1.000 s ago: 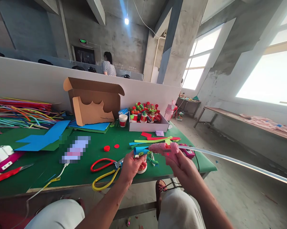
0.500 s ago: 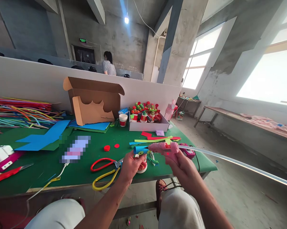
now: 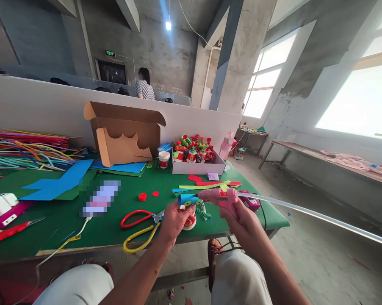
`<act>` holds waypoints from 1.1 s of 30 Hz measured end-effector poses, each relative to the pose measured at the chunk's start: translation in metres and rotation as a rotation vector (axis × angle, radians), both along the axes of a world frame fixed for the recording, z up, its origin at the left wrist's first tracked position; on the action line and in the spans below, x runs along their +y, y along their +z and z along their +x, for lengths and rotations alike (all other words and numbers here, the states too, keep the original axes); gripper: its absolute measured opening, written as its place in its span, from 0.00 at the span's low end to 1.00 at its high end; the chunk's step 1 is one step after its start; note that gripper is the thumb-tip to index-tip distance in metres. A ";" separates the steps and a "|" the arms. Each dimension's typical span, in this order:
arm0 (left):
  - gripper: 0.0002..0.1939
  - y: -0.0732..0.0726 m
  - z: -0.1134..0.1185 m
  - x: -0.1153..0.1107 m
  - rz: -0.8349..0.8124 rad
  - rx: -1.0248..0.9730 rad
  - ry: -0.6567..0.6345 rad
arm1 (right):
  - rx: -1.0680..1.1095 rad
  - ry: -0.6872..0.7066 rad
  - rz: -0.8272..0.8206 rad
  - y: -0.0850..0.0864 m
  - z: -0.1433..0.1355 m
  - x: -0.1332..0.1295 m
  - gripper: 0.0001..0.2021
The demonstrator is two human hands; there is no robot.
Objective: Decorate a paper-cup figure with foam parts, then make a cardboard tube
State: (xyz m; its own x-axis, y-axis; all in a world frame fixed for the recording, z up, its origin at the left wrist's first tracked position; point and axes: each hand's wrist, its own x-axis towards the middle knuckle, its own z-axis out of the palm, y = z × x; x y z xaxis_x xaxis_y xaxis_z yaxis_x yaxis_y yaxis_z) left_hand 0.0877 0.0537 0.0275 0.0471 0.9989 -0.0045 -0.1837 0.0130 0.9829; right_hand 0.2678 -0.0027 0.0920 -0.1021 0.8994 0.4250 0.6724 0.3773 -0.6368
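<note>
My left hand (image 3: 175, 218) pinches a blue paper roll (image 3: 185, 199) that has small yellow-green circles on its side. Fingers of my right hand (image 3: 242, 218) wrap round the handle of a pink glue gun (image 3: 218, 195), whose nozzle points left at the roll's right end. A long clear glue stick (image 3: 292, 206) sticks out behind the gun. Under my left fingers, partly hidden, a cup (image 3: 190, 222) stands at the table's front edge, with a green coiled strip (image 3: 203, 213) beside it.
Red-and-yellow scissors (image 3: 142, 228) lie left of my left hand. Red discs (image 3: 142, 197) and paper strips (image 3: 206, 186) lie beyond. A white box (image 3: 199, 169) of finished figures stands behind, near paper cups (image 3: 164, 160) and an open cardboard box (image 3: 124, 148). Beyond the partition, a person (image 3: 145, 87) stands.
</note>
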 end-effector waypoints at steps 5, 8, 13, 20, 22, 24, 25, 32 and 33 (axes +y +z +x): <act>0.17 -0.003 -0.003 0.002 0.002 0.017 -0.023 | 0.164 -0.014 -0.076 -0.005 0.009 0.002 0.17; 0.18 -0.003 -0.004 0.003 -0.013 -0.005 -0.008 | 0.374 0.004 -0.198 -0.004 0.013 0.005 0.20; 0.21 -0.001 -0.004 0.003 -0.054 -0.101 0.014 | 0.653 0.027 -0.404 -0.007 0.015 0.016 0.24; 0.21 -0.004 -0.006 0.005 -0.060 -0.203 0.004 | 0.810 0.073 -0.502 -0.029 0.021 0.036 0.23; 0.21 -0.004 -0.008 0.006 -0.044 -0.215 0.016 | 0.793 0.009 -0.489 -0.034 0.025 0.043 0.24; 0.21 -0.003 -0.011 0.009 -0.033 -0.218 0.037 | 0.727 -0.072 -0.446 -0.041 0.030 0.052 0.26; 0.21 -0.002 -0.013 0.010 -0.034 -0.218 0.047 | 0.670 -0.120 -0.420 -0.045 0.034 0.056 0.27; 0.22 0.007 -0.030 0.022 -0.040 -0.182 0.058 | 0.139 -0.438 -0.350 -0.086 0.059 0.089 0.19; 0.22 0.007 -0.032 0.024 -0.030 -0.172 0.059 | 0.067 -0.460 -0.339 -0.090 0.061 0.092 0.18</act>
